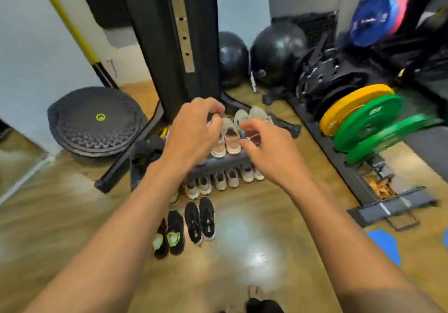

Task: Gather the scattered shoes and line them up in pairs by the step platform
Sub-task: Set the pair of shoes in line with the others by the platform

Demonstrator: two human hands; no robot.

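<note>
The floor is glossy yellow-brown wood. In the middle lies a grey step platform, at the foot of a black machine column. A pink-white pair of shoes stands on it, a row of pale shoes is lined just beside its near edge, and two black pairs stand nearer. The left hand and the right hand hover apart above the platform with fingers curled; the blur hides whether they hold something. Black exercise balls sit by the far wall, coloured weight plates on the right, and a balance dome on the left.
</note>
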